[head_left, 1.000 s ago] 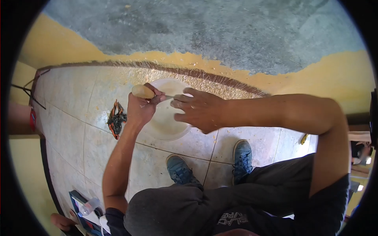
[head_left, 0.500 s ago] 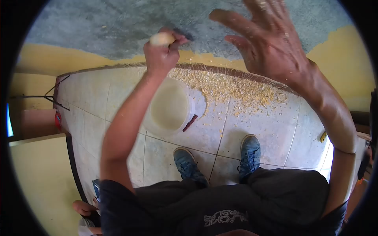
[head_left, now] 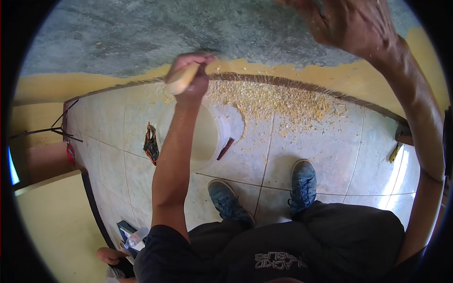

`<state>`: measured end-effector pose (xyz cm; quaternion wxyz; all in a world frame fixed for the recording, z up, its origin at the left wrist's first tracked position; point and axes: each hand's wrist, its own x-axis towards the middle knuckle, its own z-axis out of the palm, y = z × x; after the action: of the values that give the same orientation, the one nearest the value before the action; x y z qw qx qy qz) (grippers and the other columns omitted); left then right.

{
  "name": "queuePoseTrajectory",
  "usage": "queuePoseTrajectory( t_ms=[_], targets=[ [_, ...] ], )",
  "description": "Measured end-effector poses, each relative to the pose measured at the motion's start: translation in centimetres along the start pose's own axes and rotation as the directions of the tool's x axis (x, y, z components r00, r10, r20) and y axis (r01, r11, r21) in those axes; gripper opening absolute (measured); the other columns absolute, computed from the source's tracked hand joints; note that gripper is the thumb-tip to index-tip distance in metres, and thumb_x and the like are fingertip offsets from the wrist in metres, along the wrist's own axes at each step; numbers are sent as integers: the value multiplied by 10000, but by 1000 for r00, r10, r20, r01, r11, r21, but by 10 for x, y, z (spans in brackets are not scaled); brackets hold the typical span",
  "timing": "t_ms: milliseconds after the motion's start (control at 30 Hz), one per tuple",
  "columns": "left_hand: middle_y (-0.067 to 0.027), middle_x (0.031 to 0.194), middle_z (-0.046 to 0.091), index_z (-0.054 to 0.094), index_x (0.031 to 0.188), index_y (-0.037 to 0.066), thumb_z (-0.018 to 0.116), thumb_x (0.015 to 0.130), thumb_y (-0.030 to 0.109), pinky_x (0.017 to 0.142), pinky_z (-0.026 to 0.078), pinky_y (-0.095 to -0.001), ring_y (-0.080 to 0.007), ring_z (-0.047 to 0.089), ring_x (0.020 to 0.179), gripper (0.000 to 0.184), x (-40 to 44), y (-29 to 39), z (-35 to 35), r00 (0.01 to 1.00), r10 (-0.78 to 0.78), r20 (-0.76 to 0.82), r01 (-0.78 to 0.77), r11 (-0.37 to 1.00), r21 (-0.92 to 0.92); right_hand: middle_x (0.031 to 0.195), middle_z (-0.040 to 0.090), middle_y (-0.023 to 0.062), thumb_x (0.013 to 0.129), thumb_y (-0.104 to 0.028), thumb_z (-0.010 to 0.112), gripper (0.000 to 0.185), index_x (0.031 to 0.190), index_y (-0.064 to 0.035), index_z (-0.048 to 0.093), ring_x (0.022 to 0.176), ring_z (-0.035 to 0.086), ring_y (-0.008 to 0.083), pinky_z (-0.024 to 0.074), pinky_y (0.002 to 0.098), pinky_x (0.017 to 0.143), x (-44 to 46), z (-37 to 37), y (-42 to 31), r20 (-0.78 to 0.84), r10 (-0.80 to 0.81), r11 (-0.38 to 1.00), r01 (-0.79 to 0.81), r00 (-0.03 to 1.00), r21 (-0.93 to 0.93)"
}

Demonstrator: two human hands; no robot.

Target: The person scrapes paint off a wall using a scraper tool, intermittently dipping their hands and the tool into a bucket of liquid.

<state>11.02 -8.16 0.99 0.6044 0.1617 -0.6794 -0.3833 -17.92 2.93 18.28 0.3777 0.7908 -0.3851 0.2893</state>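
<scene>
Right hand (head_left: 354, 27) has moved away from the bucket (head_left: 207, 134)

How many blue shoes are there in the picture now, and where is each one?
2. The left shoe is on the tiles near the white bucket; the right shoe is farther right. I see no others, though some could be hidden.

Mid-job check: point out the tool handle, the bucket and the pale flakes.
Tool handle (head_left: 183, 79): head view, middle of its blurred length.
Bucket (head_left: 222, 129): head view, side wall towards picture right.
Pale flakes (head_left: 289, 102): head view, middle of the scattered spread.
</scene>
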Motion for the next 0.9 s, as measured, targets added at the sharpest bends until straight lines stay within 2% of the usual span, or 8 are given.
queuePoseTrajectory(
  t_ms=[200, 267, 300, 467, 667, 733, 800, 900],
  targets=[
    [-150, 875, 720, 622, 847, -37, 598, 791, -241, 757, 631, -315, -201, 743, 833, 213, 3, -2, -6, 981, 12, 195, -62, 965, 254, 1574, 366, 191, 812, -93, 712, 246, 1053, -122, 673, 1463, 337, 378, 351, 546, 1151, 3, 10, -1, 32, -26, 999, 25, 999, 22],
    [-140, 864, 711, 626, 847, -37, 595, 785, -250, 743, 631, -306, -199, 743, 814, 224, 4, 3, 1, 971, 216, 100, -234, 943, 236, 1571, 370, 191, 813, -97, 712, 248, 1057, -123, 674, 1460, 341, 378, 352, 544, 1150, 5, 14, -1, 49, -26, 999, 25, 998, 33],
    [-125, 846, 696, 624, 841, -31, 597, 779, -262, 723, 632, -295, -198, 745, 796, 240, 6, 9, 2, 971, 99, 220, -162, 942, 293, 1569, 372, 192, 813, -99, 712, 250, 1059, -123, 674, 1459, 342, 377, 353, 543, 1150, 6, 17, -2, 55, -28, 999, 26, 998, 35],
    [-130, 862, 696, 627, 873, -21, 570, 764, -278, 736, 634, -309, -212, 747, 803, 285, -1, -4, 4, 993, 107, 50, -112, 986, 120, 1562, 381, 193, 816, -109, 713, 256, 1069, -123, 676, 1452, 351, 376, 357, 539, 1148, 7, 17, -5, 72, -30, 999, 28, 997, 30],
    [-120, 887, 710, 631, 909, -27, 506, 784, -263, 764, 622, -301, -191, 742, 852, 295, -11, -6, 11, 973, -194, 126, 165, 964, 209, 1552, 392, 196, 820, -121, 714, 264, 1081, -124, 678, 1445, 362, 374, 362, 534, 1145, 4, 30, 8, 90, -10, 1000, 8, 996, 24],
    [-123, 894, 710, 625, 900, -27, 534, 796, -258, 763, 623, -304, -199, 742, 877, 269, -2, -4, 12, 975, -168, 148, 146, 978, 150, 1549, 396, 196, 821, -125, 715, 267, 1085, -124, 679, 1442, 365, 374, 363, 532, 1145, 5, 30, 8, 81, -21, 1000, 19, 997, 22],
    [-120, 871, 708, 615, 870, -25, 586, 796, -248, 752, 621, -299, -188, 739, 853, 237, 1, 3, 14, 996, 82, -30, -80, 996, 47, 1546, 399, 197, 822, -129, 715, 269, 1089, -124, 680, 1440, 369, 373, 365, 530, 1144, 2, 31, 7, 90, -19, 1000, 16, 996, 27],
    [-124, 848, 709, 608, 851, -20, 632, 777, -243, 731, 619, -297, -172, 729, 804, 236, -1, -3, 10, 997, 24, 77, -34, 991, 126, 1541, 405, 198, 824, -135, 716, 274, 1095, -125, 681, 1436, 374, 372, 367, 528, 1143, 5, 32, 4, 81, -29, 999, 26, 996, 27]
  ],
)
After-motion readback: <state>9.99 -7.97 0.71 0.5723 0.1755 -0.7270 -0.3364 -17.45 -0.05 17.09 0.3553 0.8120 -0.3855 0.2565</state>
